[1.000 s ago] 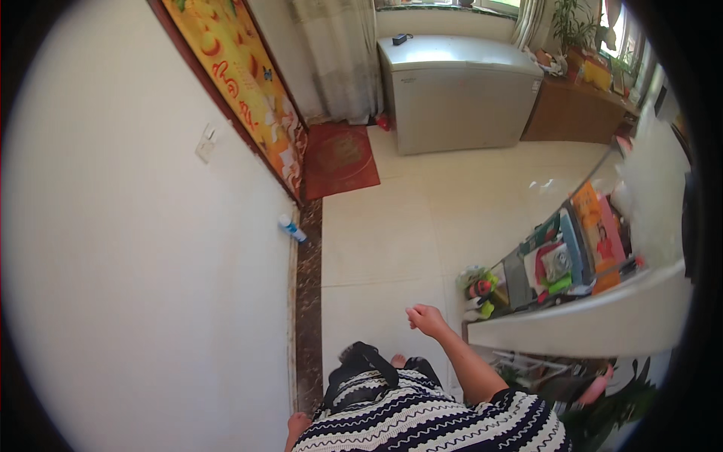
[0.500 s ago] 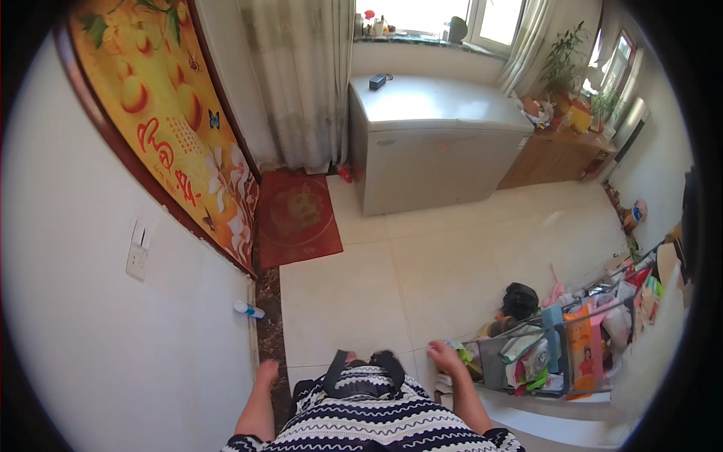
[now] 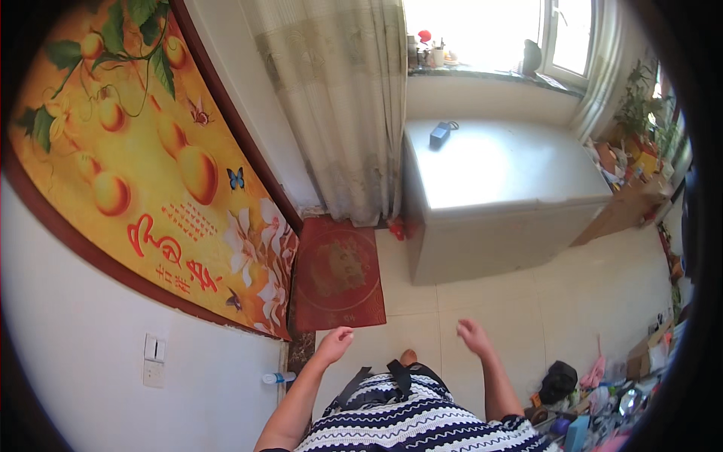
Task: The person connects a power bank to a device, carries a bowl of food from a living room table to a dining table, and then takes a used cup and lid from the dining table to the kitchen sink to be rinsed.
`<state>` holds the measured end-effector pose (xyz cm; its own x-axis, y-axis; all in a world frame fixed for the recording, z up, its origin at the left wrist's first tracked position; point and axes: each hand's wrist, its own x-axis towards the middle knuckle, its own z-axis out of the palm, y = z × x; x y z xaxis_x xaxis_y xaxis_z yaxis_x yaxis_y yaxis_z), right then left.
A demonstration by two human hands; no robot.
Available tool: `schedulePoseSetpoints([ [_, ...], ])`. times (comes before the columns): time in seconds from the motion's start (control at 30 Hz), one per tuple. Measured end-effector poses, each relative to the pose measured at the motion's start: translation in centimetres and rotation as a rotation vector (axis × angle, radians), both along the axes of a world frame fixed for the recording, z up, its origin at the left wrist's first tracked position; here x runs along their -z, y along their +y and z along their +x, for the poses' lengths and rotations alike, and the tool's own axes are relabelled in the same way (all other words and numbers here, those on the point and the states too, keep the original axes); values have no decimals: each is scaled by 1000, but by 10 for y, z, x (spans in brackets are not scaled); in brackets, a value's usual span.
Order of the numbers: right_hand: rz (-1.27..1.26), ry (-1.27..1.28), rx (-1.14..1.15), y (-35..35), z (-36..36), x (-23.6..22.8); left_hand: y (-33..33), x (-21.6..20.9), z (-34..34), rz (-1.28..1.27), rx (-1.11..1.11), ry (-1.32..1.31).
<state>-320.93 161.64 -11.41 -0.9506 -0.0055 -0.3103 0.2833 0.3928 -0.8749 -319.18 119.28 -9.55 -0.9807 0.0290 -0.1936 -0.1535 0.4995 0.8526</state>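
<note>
My left hand (image 3: 335, 346) hangs in front of me, its fingers curled into a loose fist with nothing showing in them. It is nearest the red floor mat (image 3: 339, 275), which lies ahead, and touches nothing. On the other side, my right hand (image 3: 473, 337) hovers over the pale tiles (image 3: 489, 309). Its fingers are loosely bent and a little apart, and no object shows in it. Beyond both hands stands a grey chest freezer (image 3: 504, 245), lid down. A small dark blue box-shaped thing with a cord (image 3: 440, 135) rests on top of it.
A long curtain (image 3: 331, 113) hangs behind the mat. A yellow fruit-patterned cloth (image 3: 151, 166) covers the left opening. A bottle (image 3: 279, 377) stands by the left wall. Clutter with a black bag (image 3: 558, 382) fills the lower right. A wooden cabinet (image 3: 629, 207) adjoins the freezer.
The mat, curtain and freezer appear nearer, and the clutter has slid toward the lower right. Both my hands have come up and forward, the left one inward from the wall.
</note>
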Motion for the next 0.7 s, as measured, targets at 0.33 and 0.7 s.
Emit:
schedulePoseSetpoints([
  [0.33,-80,473,-149,-83,-375,-165,-68,-33,-292,202,-422,137],
  [0.7,91,361,27,-103,-671,-157,-204,-35,-712,9,-704,460],
])
